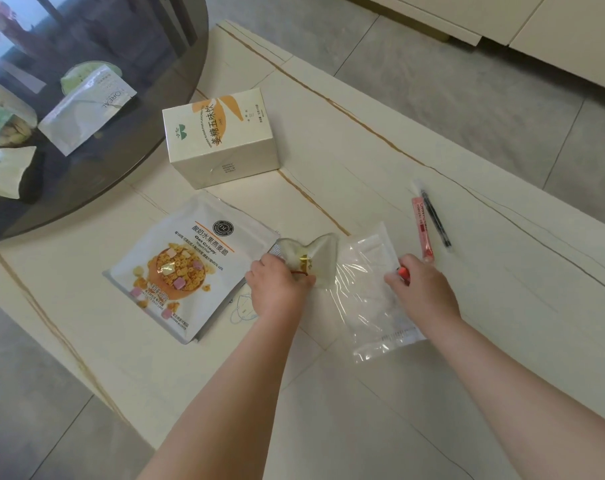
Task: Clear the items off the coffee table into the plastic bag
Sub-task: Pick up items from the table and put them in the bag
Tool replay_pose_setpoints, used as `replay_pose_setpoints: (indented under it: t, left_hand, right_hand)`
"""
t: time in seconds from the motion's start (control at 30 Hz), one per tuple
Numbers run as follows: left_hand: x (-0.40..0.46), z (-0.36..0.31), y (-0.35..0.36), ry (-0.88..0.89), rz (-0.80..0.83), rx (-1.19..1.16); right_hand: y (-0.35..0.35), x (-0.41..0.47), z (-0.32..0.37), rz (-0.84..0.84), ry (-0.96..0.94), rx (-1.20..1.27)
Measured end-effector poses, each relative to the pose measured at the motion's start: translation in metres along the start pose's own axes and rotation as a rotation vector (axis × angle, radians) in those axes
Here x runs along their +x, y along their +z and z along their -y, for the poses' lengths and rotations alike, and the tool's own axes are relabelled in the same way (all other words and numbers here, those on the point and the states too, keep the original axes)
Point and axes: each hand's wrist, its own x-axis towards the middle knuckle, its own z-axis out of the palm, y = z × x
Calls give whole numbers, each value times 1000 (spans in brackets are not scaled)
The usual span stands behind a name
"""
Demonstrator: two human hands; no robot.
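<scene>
While hands work, a box [221, 138] stands beyond the pouch [193, 268].

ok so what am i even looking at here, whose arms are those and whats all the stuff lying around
No machine here: a person wears a camera on their head, so the one picture looks down along their own arms. The left hand pinches a small translucent pouch with a gold label. The right hand holds something small and orange-red against a clear plastic bag lying flat. On the cream coffee table also lie an oat crispy cereal pouch, a ginger tea box, and a packaged black pen beside a pink sachet. On the dark glass table are a silver L'Oreal sachet and other packets.
</scene>
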Motion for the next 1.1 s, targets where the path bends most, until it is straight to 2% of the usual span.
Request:
replay_pose_setpoints:
  t: [0.13, 0.33, 0.5, 0.67, 0.83, 1.1]
  left_hand:
    - [-2, 9, 4, -10, -14, -166]
    - [-14, 16, -4, -75, 98, -413]
    - [-39, 22, -24, -82, 130, -417]
    - [-79, 31, -58, -184, 149, -617]
    - [-130, 43, -113, -293, 115, -848]
    - [-203, 92, -194, -385, -30, -1016]
  right_hand:
    - [-1, -5, 8, 38, -22, 12]
    - [-1, -17, 16, 44, 16, 124]
    - [-11, -43, 29, 120, 60, 252]
    - [-28, -79, 48, 187, 85, 304]
    - [-61, -127, 90, 239, 1, 355]
    - [-80, -201, 153, 346, -166, 404]
